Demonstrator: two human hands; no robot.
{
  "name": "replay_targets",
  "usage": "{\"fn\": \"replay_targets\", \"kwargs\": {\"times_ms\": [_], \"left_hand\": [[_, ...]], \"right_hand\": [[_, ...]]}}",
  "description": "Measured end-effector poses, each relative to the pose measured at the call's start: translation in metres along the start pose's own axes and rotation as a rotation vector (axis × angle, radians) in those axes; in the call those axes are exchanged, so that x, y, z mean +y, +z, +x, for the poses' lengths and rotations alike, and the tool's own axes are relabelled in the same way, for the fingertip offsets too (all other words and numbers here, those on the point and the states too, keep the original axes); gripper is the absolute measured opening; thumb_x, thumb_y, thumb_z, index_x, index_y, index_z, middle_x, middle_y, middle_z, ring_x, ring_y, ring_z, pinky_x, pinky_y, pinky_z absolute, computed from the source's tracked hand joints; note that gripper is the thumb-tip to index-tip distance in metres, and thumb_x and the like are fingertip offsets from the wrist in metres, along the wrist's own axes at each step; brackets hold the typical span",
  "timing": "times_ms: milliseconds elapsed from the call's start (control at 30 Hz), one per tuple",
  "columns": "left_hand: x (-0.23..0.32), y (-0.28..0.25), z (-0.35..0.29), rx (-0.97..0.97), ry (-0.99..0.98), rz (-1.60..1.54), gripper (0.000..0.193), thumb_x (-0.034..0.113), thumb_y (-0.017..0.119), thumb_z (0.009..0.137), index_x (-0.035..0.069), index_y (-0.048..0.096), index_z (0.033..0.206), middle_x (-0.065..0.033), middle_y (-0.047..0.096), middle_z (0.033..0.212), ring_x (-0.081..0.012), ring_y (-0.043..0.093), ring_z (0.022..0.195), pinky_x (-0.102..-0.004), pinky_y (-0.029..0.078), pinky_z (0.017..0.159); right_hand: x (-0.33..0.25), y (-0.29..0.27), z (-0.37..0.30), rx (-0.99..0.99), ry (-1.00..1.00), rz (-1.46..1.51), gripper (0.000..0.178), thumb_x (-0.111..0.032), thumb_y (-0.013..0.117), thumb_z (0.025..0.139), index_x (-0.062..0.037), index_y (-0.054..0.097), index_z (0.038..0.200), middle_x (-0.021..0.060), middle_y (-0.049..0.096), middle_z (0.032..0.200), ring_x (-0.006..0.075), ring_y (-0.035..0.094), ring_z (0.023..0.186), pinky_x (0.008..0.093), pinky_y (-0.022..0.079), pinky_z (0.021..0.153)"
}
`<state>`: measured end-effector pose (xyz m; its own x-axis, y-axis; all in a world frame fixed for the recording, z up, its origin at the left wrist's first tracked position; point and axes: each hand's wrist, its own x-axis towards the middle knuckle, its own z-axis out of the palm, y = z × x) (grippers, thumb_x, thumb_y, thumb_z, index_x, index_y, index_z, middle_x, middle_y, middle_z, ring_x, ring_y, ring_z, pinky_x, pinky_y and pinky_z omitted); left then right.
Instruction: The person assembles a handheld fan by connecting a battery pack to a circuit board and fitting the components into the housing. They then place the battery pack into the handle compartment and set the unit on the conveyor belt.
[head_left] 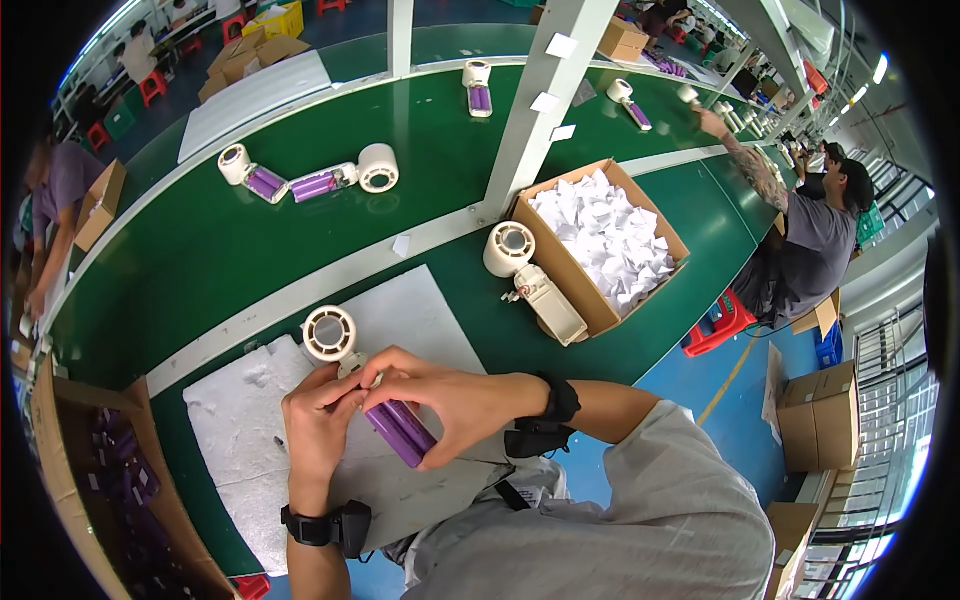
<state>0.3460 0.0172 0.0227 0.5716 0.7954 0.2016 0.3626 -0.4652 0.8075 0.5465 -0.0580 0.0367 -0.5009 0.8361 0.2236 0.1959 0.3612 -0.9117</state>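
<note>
Close in front of me is a white handheld fan (330, 334) with a round, slotted head, above a foam-like white pad (240, 410). A purple battery pack (402, 437) of side-by-side cylinders lies at its handle. My left hand (318, 425) pinches around the pack's upper end, next to the fan head. Curled over the pack, my right hand (465, 405) has its thumb along the lower end and its fingertips meeting the left ones. The fingers hide most of the handle. An opened fan (545, 300) with an empty-looking handle shell rests to the right.
A cardboard box (562, 275) of folded white paper pieces (605, 240) stands right; another box (165, 460) with purple battery packs (125, 470) stands left. Beyond a metal rail, fans with purple packs (318, 184) lie on a green belt (400, 130). A co-worker (815, 235) reaches over it.
</note>
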Motion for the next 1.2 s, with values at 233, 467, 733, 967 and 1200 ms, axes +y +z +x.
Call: {"fn": "replay_targets", "kwargs": {"times_ms": [233,467,733,967,1200], "left_hand": [[0.002,0.000,0.005,-0.066,0.005,-0.066,0.027,0.002,0.071,0.077,0.004,0.070,0.104,-0.0180,0.067,0.091,-0.0294,0.068,0.076,-0.0330,0.053,0.066],[-0.008,0.001,-0.001,-0.050,0.036,-0.042,0.027,0.001,0.068,0.081,0.006,0.070,0.107,-0.0190,0.067,0.107,-0.0284,0.070,0.084,-0.0315,0.054,0.070],[-0.003,-0.008,0.001,-0.135,-0.006,-0.066,0.027,0.005,0.066,0.084,0.008,0.069,0.111,-0.0190,0.068,0.103,-0.0309,0.069,0.086,-0.0320,0.053,0.072],[-0.009,-0.003,0.001,-0.084,0.086,-0.058,0.027,0.003,0.065,0.085,0.008,0.069,0.112,-0.0184,0.067,0.100,-0.0333,0.067,0.085,-0.0339,0.053,0.072],[-0.007,-0.009,-0.002,-0.134,0.016,-0.076,0.028,0.004,0.064,0.086,0.009,0.069,0.113,-0.0190,0.067,0.106,-0.0332,0.068,0.091,-0.0324,0.053,0.076]], "right_hand": [[0.006,0.015,-0.002,0.096,-0.120,-0.254,0.069,-0.013,0.083,0.059,-0.0043,0.054,0.121,0.0138,0.054,0.119,0.0325,0.056,0.106,0.0405,0.050,0.086],[0.005,0.019,-0.006,0.106,-0.076,-0.351,0.064,-0.011,0.083,0.061,-0.0039,0.055,0.118,0.0149,0.053,0.121,0.0328,0.056,0.108,0.0402,0.051,0.089],[0.006,0.019,-0.008,0.134,-0.038,-0.451,0.056,-0.008,0.083,0.062,-0.0021,0.059,0.112,0.0149,0.052,0.125,0.0347,0.054,0.111,0.0413,0.050,0.092],[0.003,0.018,-0.008,0.156,-0.044,-0.546,0.051,-0.010,0.083,0.062,-0.0014,0.063,0.108,0.0148,0.051,0.127,0.0346,0.054,0.113,0.0417,0.049,0.093],[0.001,0.027,-0.006,0.172,-0.027,-0.618,0.052,-0.012,0.082,0.063,-0.0013,0.063,0.110,0.0154,0.051,0.130,0.0349,0.053,0.115,0.0419,0.049,0.093]]}}
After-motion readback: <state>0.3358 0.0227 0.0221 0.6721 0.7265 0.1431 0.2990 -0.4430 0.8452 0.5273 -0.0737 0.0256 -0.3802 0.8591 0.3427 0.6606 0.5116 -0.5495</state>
